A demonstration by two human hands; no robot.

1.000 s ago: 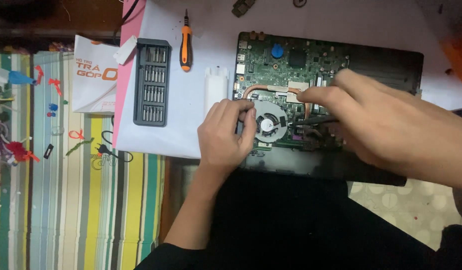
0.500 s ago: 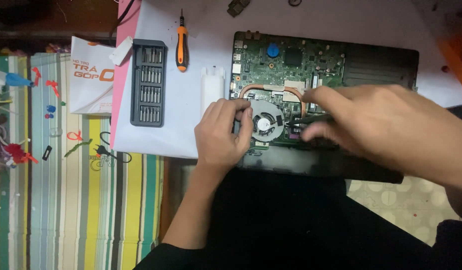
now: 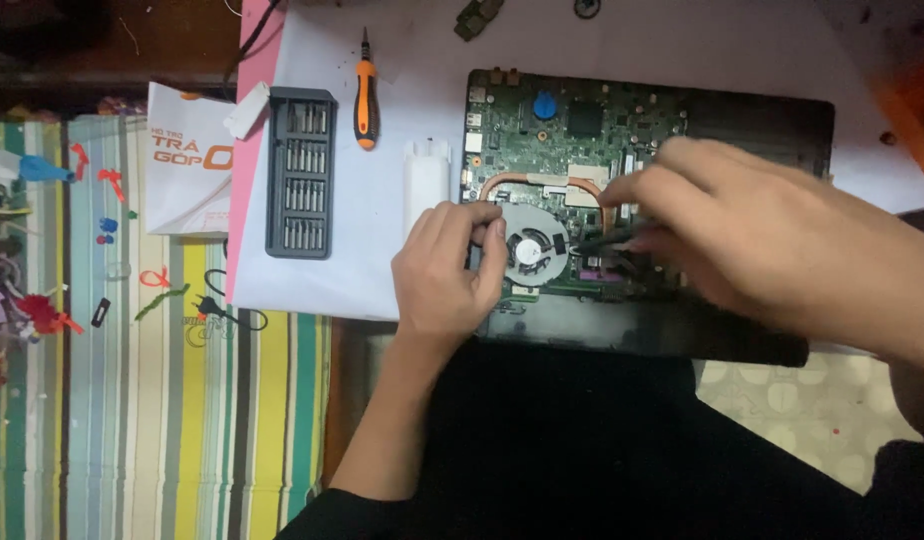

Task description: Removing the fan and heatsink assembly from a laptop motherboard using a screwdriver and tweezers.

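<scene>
The right hand (image 3: 772, 235) hides much of the opened laptop's green circuit board (image 3: 572, 120) while pinching a thin dark tool (image 3: 604, 239) whose tip is blurred beside the round fan (image 3: 535, 248), the left hand (image 3: 447, 265) curls closed against the fan's edge, and a white paper packet with orange lettering (image 3: 187, 160) lies far left.

- The green laptop circuit board (image 3: 602, 120) looks matt, studded with small shiny solder points and dark chips.
- The curved copper heat pipe (image 3: 542, 182) has a dull metallic sheen.
- The round grey cooling fan (image 3: 535, 247) looks like brushed metal with a glossy white sticker at its hub.
- The black laptop shell (image 3: 762, 115) is matt plastic.
- The orange-and-black screwdriver (image 3: 364, 95) has a smooth plastic handle and thin metal shaft.
- The grey bit case (image 3: 300, 172) is matt plastic, holding shiny steel bits.
- The white sheet (image 3: 382, 50) covering the worktop looks like smooth paper.
- The striped cloth (image 3: 132, 420) looks woven and matt.
</scene>
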